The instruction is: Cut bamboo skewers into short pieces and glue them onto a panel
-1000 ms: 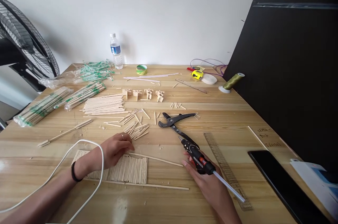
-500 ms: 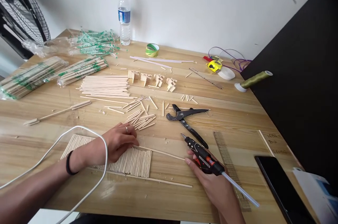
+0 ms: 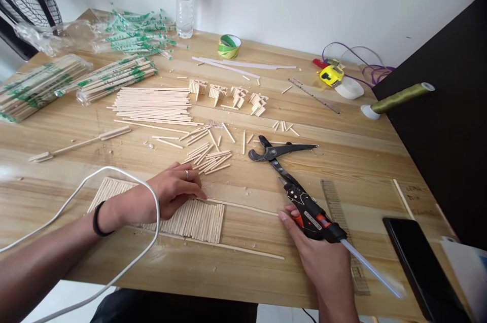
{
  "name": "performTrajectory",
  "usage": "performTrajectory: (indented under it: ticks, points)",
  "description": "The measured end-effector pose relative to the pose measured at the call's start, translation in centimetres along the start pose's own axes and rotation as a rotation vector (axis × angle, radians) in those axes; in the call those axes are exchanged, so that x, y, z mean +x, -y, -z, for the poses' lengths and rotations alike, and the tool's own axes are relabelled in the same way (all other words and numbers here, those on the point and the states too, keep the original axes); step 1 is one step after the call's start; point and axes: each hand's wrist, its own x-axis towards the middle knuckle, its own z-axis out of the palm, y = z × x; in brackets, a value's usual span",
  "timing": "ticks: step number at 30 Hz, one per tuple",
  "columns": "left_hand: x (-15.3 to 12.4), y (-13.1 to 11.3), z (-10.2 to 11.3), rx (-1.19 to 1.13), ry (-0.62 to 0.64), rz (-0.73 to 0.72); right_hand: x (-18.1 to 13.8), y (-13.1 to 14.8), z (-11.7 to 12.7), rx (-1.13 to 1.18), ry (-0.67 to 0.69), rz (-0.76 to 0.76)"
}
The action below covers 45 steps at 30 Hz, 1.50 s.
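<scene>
My left hand [image 3: 178,188] rests over a flat panel of thin wooden sticks [image 3: 203,221]. Its fingertips pinch a long wooden stick [image 3: 247,206] along the panel's far edge, though the contact is partly hidden. That stick runs out to the right, its end beside the thumb of my right hand [image 3: 315,257]. My right hand grips a black glue gun [image 3: 310,216], nozzle pointing away to the upper left, a clear glue stick protruding from its rear. Another long stick [image 3: 251,251] lies along the near edge of the panel.
Black pliers [image 3: 281,153] lie beyond the glue gun, near several short cut sticks [image 3: 213,158]. A white cable [image 3: 117,168] loops over my left forearm. At the right are a clear ruler [image 3: 338,206] and a phone [image 3: 422,267]. A water bottle [image 3: 184,8] stands behind.
The view has tilted down, so everything on the table sits higher in the picture. The glue gun has turned slightly and shifted a little right. My left hand keeps its place on the panel.
</scene>
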Motion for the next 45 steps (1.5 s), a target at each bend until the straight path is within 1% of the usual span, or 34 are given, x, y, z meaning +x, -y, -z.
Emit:
performTrajectory:
  ticks: [4,7,11,16,20,27,33,40,43,45]
  points:
    - [0.0,0.5,-0.5,-0.005,-0.054,-0.029,-0.2,0.2,0.0,0.006,0.004,0.006]
    - [0.0,0.9,-0.9,-0.013,-0.08,-0.037,-0.4,0.3,-0.1,-0.052,-0.028,-0.001]
    - [-0.1,1.0,-0.9,-0.018,-0.076,-0.03,-0.7,0.1,-0.3,-0.113,-0.076,0.018]
    - [-0.2,0.6,-0.7,-0.032,-0.073,-0.006,-0.9,0.0,-0.4,-0.102,-0.089,0.068]
    - [-0.1,0.5,-0.6,-0.03,-0.061,-0.001,-0.9,-0.1,-0.3,-0.108,-0.115,0.056]
    - [0.0,0.2,-0.3,-0.023,-0.047,-0.009,-1.1,-0.1,-0.2,-0.125,-0.092,-0.004]
    - [0.0,0.2,-0.3,-0.003,-0.023,0.022,-1.4,0.1,0.1,-0.178,-0.031,-0.092]
    - [-0.1,0.6,-0.7,0.013,-0.033,0.021,-1.3,0.1,0.0,-0.149,-0.046,-0.071]
    - [-0.1,0.4,-0.6,0.027,-0.017,0.028,-1.3,0.0,0.0,-0.136,-0.028,-0.061]
    - [0.0,0.1,-0.3,0.053,0.011,0.043,-1.4,-0.1,0.0,-0.14,-0.04,-0.048]
